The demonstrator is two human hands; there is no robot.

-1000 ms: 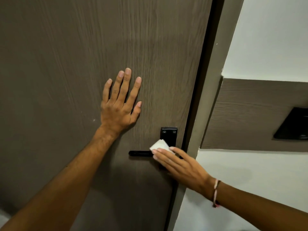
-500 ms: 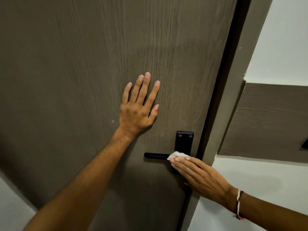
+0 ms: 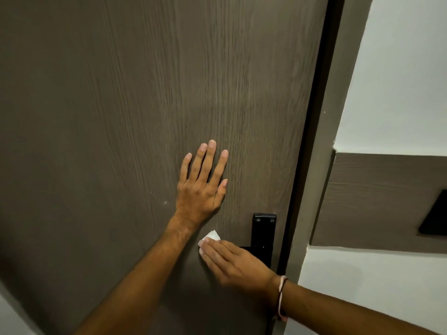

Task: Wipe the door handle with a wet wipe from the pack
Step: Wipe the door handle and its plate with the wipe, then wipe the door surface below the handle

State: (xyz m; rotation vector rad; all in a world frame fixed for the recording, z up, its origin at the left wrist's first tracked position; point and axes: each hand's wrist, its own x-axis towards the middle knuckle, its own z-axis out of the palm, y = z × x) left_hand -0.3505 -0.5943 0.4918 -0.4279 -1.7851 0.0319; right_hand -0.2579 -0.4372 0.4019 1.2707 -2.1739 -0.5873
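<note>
A black door handle [image 3: 263,232] with a tall rectangular backplate sits near the right edge of a dark brown wood-grain door [image 3: 145,105]. Its lever runs left and is almost wholly hidden under my right hand [image 3: 232,262]. That hand lies along the lever and presses a folded white wet wipe [image 3: 210,238], which pokes out past the fingertips at the lever's left end. My left hand [image 3: 202,184] rests flat on the door above and left of the handle, fingers spread and pointing up. The wipe pack is out of view.
A grey door frame [image 3: 321,189] runs down the right of the door. Beyond it is a white wall [image 3: 399,68] with a brown wood-grain band [image 3: 377,201] bearing a black plate [image 3: 435,218].
My right hand has slid the wipe leftward along the lever, from beside the backplate to the lever's free end. My left hand stays flat on the door.
</note>
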